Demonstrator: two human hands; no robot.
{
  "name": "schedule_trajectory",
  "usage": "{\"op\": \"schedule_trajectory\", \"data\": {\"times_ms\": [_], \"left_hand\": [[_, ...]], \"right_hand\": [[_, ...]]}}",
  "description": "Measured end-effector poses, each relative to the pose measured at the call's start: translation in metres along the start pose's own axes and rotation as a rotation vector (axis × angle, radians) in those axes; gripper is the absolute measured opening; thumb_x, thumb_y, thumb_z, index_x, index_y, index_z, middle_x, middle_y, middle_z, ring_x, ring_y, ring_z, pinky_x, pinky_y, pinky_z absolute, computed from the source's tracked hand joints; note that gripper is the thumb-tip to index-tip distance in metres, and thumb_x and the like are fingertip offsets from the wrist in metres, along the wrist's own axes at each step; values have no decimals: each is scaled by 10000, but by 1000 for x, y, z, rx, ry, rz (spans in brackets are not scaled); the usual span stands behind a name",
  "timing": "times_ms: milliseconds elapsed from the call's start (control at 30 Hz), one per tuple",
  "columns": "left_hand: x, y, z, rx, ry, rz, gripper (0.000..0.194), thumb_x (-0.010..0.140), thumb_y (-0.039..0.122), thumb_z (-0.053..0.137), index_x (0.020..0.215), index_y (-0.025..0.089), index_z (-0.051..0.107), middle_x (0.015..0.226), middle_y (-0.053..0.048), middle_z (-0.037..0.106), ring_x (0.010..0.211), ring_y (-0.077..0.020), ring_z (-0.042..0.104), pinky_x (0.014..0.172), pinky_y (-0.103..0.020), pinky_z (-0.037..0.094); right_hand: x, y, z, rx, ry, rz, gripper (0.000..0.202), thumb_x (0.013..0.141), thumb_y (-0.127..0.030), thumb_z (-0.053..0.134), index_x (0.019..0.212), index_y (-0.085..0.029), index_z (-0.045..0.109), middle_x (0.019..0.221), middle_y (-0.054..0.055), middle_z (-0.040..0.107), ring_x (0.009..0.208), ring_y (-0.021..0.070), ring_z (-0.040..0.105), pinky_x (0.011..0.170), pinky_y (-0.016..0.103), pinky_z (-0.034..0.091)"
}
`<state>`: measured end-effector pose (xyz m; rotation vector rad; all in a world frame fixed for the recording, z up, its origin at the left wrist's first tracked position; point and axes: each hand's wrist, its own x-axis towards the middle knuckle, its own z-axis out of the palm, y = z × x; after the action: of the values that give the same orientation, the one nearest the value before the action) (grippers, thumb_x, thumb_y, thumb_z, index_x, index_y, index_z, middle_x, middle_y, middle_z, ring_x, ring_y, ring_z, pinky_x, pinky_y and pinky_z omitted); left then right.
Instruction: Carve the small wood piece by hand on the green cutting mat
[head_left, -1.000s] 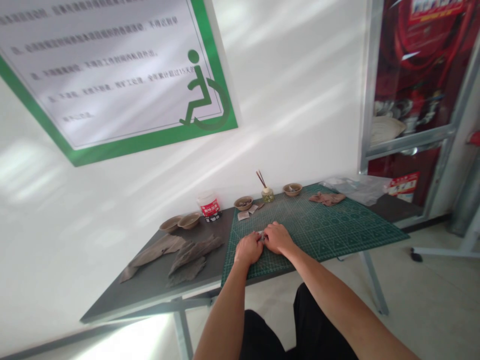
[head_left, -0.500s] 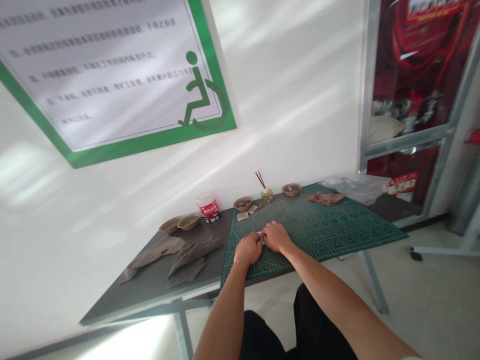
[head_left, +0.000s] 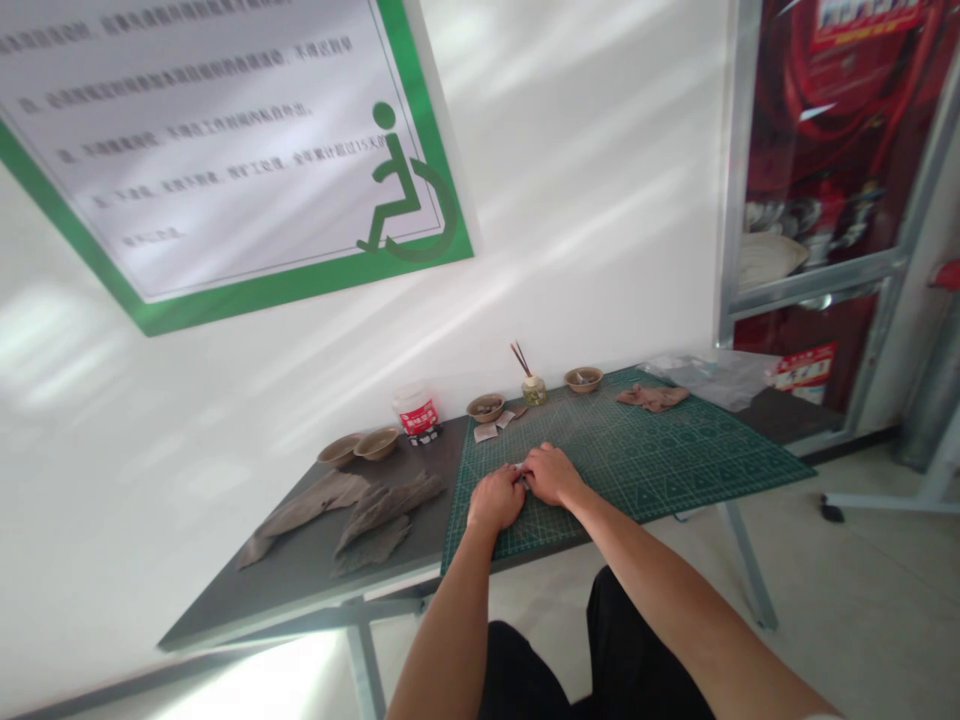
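Observation:
Both hands meet low over the green cutting mat [head_left: 637, 450], near its front left part. My left hand [head_left: 497, 498] is closed, fingertips on a small pale piece [head_left: 521, 476]. Close beside it on the right, my right hand [head_left: 551, 474] is also closed, its fingertips on the same piece. The fingers cover most of this piece, so its shape and material are unclear. Just beyond the hands, flat pale squares [head_left: 486, 432] lie on the mat below a small bowl [head_left: 486, 407] with little things in it.
Grey-brown cloths [head_left: 390, 510] and two bowls [head_left: 377, 443] are on the dark table [head_left: 217, 600] at left. A red-labelled jar [head_left: 418, 415], a small bottle with sticks [head_left: 534, 390] and another bowl [head_left: 583, 379] line the wall. A brown cloth [head_left: 652, 397] and clear plastic [head_left: 712, 375] lie at right.
My right hand has shifted very slightly to the left, toward my left hand. My left hand stays in the same place.

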<state>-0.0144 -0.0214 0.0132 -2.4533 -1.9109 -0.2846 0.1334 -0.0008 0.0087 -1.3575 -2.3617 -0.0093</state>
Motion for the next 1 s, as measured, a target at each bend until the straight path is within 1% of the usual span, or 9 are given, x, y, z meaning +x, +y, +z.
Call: {"op": "schedule_trajectory", "data": {"times_ms": [133,233,400,533,667,800,1000], "left_hand": [[0,-1,1,-7,14,18,393,849,285,378,1199,298,556,1297,13,531,1241,-169,430,1020,-291,350],[0,0,-1,-9,-4,8,388,850,280,377,1190,304,562,1294,21,534,1252,-162,417,1031,-287,336],[-2,4,-5,-16,-26,-21,387,846,273,380,1183,286,571,1292,8,537,1270,-169,395,1052,-303,313],[-1,5,-5,-16,-20,-37,390,844,273,380,1185,285,570,1289,2,539,1252,-177,416,1044,-308,321],[-1,3,-3,-14,-20,-38,389,846,277,377,1183,277,571,1288,-9,539,1236,-183,433,1030,-312,336],[1,-1,0,-9,8,4,390,846,276,369,1178,273,574,1279,-13,547,1219,-184,451,1011,-310,356],[1,-3,2,-27,16,30,392,849,280,373,1191,301,562,1285,11,541,1233,-171,437,1008,-293,358]], "right_hand": [[-2,0,1,17,16,-8,219,838,-276,451,892,-195,647,955,62,627,971,210,468,805,309,337],[-4,-1,2,21,36,7,196,815,-265,470,878,-181,635,941,69,627,975,213,469,812,310,332],[-4,-2,3,-7,41,64,214,839,-256,438,890,-173,628,966,88,619,991,218,465,822,319,326],[0,0,4,-22,48,103,246,868,-250,398,885,-171,630,974,96,616,989,217,466,812,315,332],[4,2,5,-2,52,78,250,870,-242,397,870,-174,638,964,84,620,973,207,471,811,307,335],[4,2,4,4,33,45,258,873,-260,402,889,-184,648,977,77,622,988,206,468,818,307,337],[1,2,1,23,-11,-29,217,822,-288,476,904,-197,655,952,53,633,967,206,475,814,303,337]]}}
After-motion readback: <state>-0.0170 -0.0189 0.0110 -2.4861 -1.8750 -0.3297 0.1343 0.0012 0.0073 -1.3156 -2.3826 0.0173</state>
